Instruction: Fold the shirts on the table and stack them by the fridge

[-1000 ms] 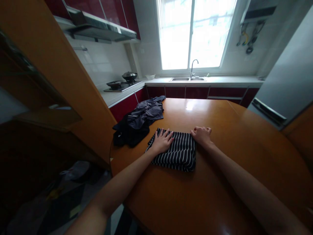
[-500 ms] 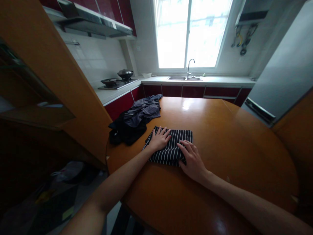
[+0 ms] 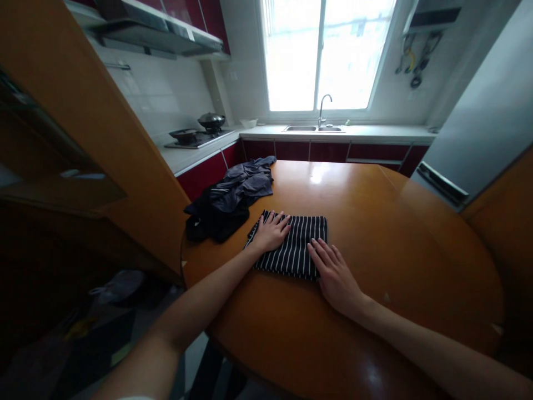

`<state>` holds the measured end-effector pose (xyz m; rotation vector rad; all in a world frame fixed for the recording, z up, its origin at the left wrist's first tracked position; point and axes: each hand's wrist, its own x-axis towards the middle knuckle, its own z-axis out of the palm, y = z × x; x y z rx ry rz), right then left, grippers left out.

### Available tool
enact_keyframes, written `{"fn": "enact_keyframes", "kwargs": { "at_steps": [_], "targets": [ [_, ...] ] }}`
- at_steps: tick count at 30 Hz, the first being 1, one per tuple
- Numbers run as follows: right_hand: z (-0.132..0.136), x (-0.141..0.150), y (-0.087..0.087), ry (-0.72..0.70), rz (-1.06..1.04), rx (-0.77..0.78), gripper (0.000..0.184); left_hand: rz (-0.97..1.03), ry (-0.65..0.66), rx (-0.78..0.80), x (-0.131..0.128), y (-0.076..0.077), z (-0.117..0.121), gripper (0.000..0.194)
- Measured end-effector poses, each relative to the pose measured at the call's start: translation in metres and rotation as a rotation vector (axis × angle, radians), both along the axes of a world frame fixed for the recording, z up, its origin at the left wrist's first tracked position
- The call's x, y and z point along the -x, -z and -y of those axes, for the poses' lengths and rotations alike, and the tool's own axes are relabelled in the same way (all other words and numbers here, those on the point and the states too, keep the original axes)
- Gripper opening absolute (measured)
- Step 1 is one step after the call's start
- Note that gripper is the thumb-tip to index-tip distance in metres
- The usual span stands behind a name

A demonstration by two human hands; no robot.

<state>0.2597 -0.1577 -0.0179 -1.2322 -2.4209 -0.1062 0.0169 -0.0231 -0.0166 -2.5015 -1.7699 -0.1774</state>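
Note:
A black garment with white stripes (image 3: 297, 244), folded into a flat rectangle, lies near the front edge of the wooden table (image 3: 375, 233). Flat on its left half rests my left hand (image 3: 271, 232), fingers spread and pointing away from me. My right hand (image 3: 336, 272) touches the near right corner with outstretched fingers, its palm partly over the bare tabletop. Neither hand grips the fabric. What kind of garment it is, I cannot tell from the folded shape.
A heap of dark grey and black clothes (image 3: 233, 194) lies at the table's left edge. Beyond the table are a counter with a sink (image 3: 302, 128), a stove (image 3: 200, 139) with pans, and a fridge (image 3: 470, 111) at right. Bags (image 3: 120, 286) sit on the floor at left.
My right hand has shifted slightly right and flattened, its thumb no longer at the near edge. The cloth's near right part now lies smoother. My left hand stays on the cloth.

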Motion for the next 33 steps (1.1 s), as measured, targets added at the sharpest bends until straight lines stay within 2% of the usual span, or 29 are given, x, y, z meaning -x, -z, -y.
{"fn": "enact_keyframes", "kwargs": {
  "at_steps": [5,8,12,14,17,20,24,27,33],
  "targets": [
    [-0.005,-0.008,-0.004,-0.102,0.107,0.066,0.076,-0.002,-0.002,-0.001,0.002,0.001,-0.002,0.056],
    [-0.001,-0.01,-0.003,-0.097,0.042,0.12,0.069,0.016,-0.026,0.023,0.002,-0.003,-0.001,0.056],
    [0.008,-0.005,-0.002,-0.065,-0.077,0.161,0.077,0.039,-0.042,-0.005,-0.012,-0.018,0.01,0.054],
    [0.003,-0.003,-0.006,-0.053,-0.162,0.201,0.061,0.067,0.041,-0.026,-0.029,-0.024,0.021,0.054],
    [-0.033,-0.007,-0.015,0.036,-0.412,0.203,0.042,0.148,0.226,0.038,-0.056,-0.026,0.044,0.055],
    [-0.093,-0.016,-0.022,0.197,-0.63,0.127,0.036,0.183,0.364,0.084,-0.073,-0.019,0.065,0.058],
    [-0.16,-0.018,-0.016,0.314,-0.604,0.31,0.029,0.17,0.414,0.066,-0.073,-0.014,0.075,0.059],
    [-0.18,-0.011,-0.004,0.329,-0.557,0.373,0.024,0.164,0.402,0.064,-0.067,-0.013,0.076,0.06],
    [-0.188,-0.01,0.01,0.337,-0.5,0.275,0.014,0.162,0.416,0.055,-0.07,-0.009,0.081,0.059]
  ]
}}
